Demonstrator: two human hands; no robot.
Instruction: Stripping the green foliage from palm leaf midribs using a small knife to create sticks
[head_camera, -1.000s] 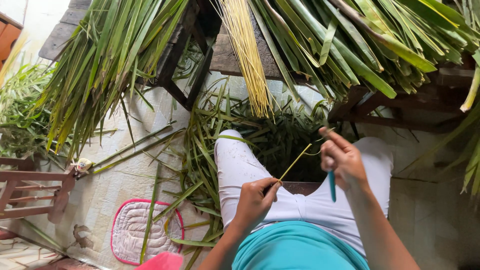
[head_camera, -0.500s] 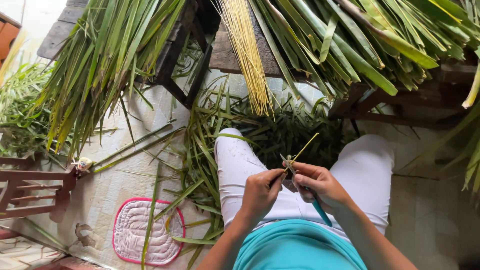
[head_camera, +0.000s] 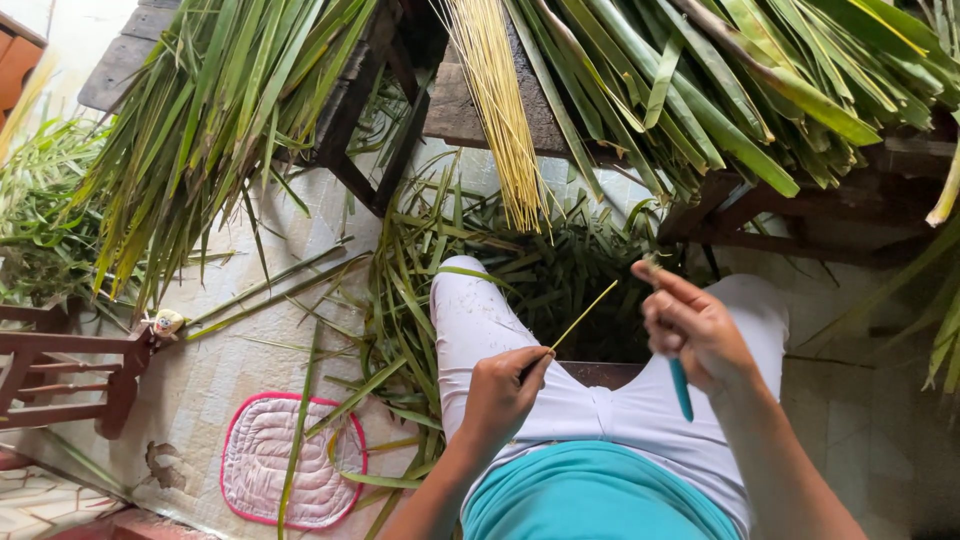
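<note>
I sit with white trousers (head_camera: 480, 320) and look down at my lap. My left hand (head_camera: 505, 390) pinches the lower end of a thin yellow-green leaf rib (head_camera: 585, 315), which slants up to the right. My right hand (head_camera: 690, 330) is raised apart from it, closed around a blue-handled tool (head_camera: 680, 388) whose handle points down; its blade end at my fingertips is too small to make out. A bundle of stripped yellow ribs (head_camera: 495, 110) hangs over the wooden bench (head_camera: 455, 115) ahead.
Long green palm leaves (head_camera: 740, 80) lie piled on the bench at right, and another pile (head_camera: 220, 110) at left. Cut leaf strips (head_camera: 410, 300) litter the floor by my legs. A pink-edged mat (head_camera: 280, 460) lies at lower left, near a red wooden frame (head_camera: 70, 370).
My hands met at the rib half a second ago. My right hand has since pulled up and to the right, away from the rib, while the left keeps its grip.
</note>
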